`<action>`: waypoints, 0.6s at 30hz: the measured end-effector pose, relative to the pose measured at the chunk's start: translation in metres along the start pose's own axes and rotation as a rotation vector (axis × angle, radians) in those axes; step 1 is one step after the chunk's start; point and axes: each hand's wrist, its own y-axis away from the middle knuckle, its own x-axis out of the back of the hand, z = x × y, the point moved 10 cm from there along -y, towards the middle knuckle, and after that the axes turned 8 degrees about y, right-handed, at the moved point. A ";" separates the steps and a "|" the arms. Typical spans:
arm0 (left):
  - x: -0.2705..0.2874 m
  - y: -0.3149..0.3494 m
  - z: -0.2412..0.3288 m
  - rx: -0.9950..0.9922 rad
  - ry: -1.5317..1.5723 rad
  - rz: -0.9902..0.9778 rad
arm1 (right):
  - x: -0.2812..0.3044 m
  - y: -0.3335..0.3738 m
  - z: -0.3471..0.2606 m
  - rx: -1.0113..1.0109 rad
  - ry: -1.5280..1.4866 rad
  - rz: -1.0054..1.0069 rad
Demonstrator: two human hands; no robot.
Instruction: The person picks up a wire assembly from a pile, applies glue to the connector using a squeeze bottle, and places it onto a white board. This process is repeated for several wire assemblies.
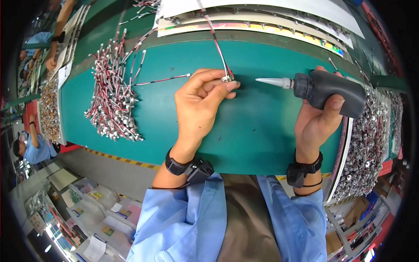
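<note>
Pinched between the thumb and fingers of my left hand (196,105) is a small metal part with wires (227,79). Its red, black and white leads run up from it toward the far edge of the bench. My right hand (315,124) grips a dark squeeze bottle (338,91), tipped on its side. The bottle's pale cone nozzle (274,82) points left at the metal part, with a gap between them. Left of my left hand, a heap of wired metal parts (114,100) lies on the green bench top (244,144).
A pale tray (262,32) with rows of small parts stands along the far side. To the right, a bin holds many metal parts (364,144). Other workers (37,148) are at the left. Clear plastic boxes (98,201) stand at lower left.
</note>
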 end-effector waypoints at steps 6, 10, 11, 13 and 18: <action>-0.005 0.005 -0.008 0.023 0.086 -0.026 | -0.017 0.010 -0.016 0.165 0.172 -0.113; -0.008 0.007 -0.009 0.006 0.050 -0.045 | -0.017 0.012 -0.014 0.151 0.042 -0.055; -0.008 0.007 -0.009 0.004 0.056 -0.051 | -0.017 0.012 -0.014 0.149 0.045 -0.056; -0.010 0.008 -0.009 0.000 0.065 -0.063 | -0.016 0.012 -0.015 0.150 0.056 -0.037; -0.010 0.008 -0.008 -0.019 0.037 -0.070 | -0.021 0.015 -0.021 0.224 0.247 -0.098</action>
